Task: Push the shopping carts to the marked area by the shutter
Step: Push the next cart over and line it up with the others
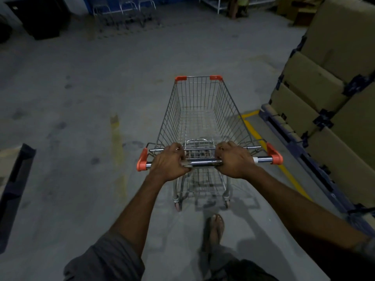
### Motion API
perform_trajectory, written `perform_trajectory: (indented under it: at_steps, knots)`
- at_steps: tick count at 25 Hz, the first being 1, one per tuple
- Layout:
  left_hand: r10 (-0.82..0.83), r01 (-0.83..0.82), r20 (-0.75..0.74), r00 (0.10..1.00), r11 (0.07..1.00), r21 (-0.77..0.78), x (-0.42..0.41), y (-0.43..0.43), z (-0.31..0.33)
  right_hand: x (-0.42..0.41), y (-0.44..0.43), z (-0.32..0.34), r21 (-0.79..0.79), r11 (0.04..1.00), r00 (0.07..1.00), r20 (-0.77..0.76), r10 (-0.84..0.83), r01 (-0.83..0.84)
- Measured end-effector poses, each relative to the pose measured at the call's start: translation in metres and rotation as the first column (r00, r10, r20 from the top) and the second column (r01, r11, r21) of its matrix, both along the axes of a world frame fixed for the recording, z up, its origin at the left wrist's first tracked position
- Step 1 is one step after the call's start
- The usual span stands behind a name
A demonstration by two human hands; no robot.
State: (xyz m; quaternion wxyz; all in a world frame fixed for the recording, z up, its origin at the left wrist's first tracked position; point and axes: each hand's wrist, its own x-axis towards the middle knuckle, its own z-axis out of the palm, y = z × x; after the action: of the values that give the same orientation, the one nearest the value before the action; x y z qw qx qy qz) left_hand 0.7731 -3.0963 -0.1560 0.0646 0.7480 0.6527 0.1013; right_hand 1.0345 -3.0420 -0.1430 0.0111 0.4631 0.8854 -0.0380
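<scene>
My left hand [169,162] and right hand [235,161] both grip the chrome handle bar [203,162] of an empty wire shopping cart [229,110], fingers [177,147] curled tight over the bar, hands set either side of its middle. The cart stands straight ahead of me on the grey concrete floor [81,98], orange caps on its corners. Just to its right runs a yellow floor line [256,135], and beyond that, stacked cardboard boxes [316,82] sit on a dark pallet. More carts [125,11] stand by the blue far wall. My sandalled foot [216,228] is behind the cart's rear wheels.
</scene>
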Motion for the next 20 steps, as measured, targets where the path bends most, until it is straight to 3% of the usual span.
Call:
perform_trajectory:
  at_steps: [3, 8, 11, 20]
  knots:
    - [-0.002, 0.001, -0.008, 1.0, 0.999, -0.052, -0.018, 0.051, -0.001, -0.017, 0.054, -0.004, -0.014, 1.0, 1.0, -0.01, 0.021, -0.021]
    - [0.034, -0.043, -0.052, 0.998, 0.98, -0.195, -0.047, 0.145, -0.003, -0.046, 0.156, -0.004, -0.208, 0.978, 1.0, 0.023, 0.008, -0.003]
    - [0.056, -0.061, -0.034, 0.998, 0.98, -0.19, -0.064, 0.197, -0.004, -0.063, 0.215, -0.001, -0.277, 0.961, 0.998, 0.052, 0.022, -0.007]
    - [0.175, -0.174, 0.012, 0.985, 0.984, -0.023, -0.086, 0.327, 0.002, -0.101, 0.357, -0.009, -0.01, 1.0, 0.989, -0.149, 0.004, -0.005]
